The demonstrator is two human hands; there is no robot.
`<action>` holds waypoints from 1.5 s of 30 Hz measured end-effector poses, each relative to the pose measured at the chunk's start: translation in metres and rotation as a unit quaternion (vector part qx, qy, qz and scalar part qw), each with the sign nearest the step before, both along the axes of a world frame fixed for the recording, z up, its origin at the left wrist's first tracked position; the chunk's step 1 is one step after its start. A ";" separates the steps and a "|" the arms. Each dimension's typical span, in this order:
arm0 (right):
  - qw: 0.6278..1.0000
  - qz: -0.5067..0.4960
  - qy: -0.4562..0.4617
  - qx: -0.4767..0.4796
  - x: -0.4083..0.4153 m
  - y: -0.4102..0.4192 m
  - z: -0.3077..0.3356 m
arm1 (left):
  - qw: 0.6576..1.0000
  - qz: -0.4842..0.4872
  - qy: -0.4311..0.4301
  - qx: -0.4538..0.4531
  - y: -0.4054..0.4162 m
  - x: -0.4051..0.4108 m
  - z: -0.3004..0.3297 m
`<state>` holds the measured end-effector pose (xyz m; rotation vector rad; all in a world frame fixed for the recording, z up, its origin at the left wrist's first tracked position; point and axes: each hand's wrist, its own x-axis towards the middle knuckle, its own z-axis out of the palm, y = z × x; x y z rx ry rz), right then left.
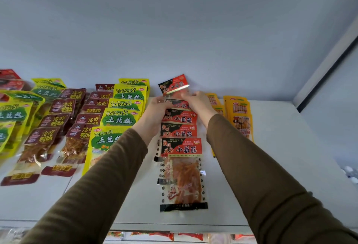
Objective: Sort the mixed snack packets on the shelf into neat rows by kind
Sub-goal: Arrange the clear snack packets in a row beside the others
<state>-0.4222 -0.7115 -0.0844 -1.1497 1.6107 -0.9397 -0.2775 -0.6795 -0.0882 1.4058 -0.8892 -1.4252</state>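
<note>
A row of red-and-black gluten-strip packets [181, 146] runs front to back along the middle of the white shelf [271, 146], overlapping like tiles. At the far end one more packet of that kind [173, 83] stands tilted against the back wall. My left hand [155, 112] and my right hand [195, 102] both reach to that far end. Each grips a side of the rearmost packets, with the fingers curled on their edges. Left of the row lie yellow-green potato-shred packets [118, 119] in a row, and further left maroon duck-intestine packets [77, 127].
Orange-yellow packets [239, 114] form a short row to the right of my hands. More yellow-green packets [13, 115] and red ones [9, 81] lie at the far left. The shelf's side wall [329, 108] rises on the right. A lower shelf holds more packets [160, 236].
</note>
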 end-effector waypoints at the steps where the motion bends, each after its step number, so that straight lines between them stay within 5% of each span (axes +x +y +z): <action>1: 1.000 0.001 -0.013 0.002 0.000 -0.001 -0.003 | 1.000 0.018 0.014 0.001 -0.002 0.001 -0.002; 10: 0.991 -0.008 -0.132 -0.025 -0.003 -0.009 -0.019 | 0.999 0.013 0.026 0.015 -0.015 0.005 -0.003; 15: 0.988 0.022 -0.152 0.000 -0.007 -0.010 -0.019 | 0.996 -0.014 -0.058 0.060 -0.030 0.006 -0.003; 33: 0.990 -0.010 -0.140 -0.002 0.004 -0.028 -0.029 | 0.997 -0.028 -0.061 0.034 -0.049 0.015 -0.003; 43: 0.977 0.007 -0.212 0.023 0.004 -0.015 -0.032 | 0.996 -0.014 -0.086 0.007 -0.042 0.012 -0.003; 45: 0.976 0.004 -0.219 0.019 0.003 -0.015 -0.032 | 0.987 -0.029 -0.151 -0.041 -0.033 0.020 0.000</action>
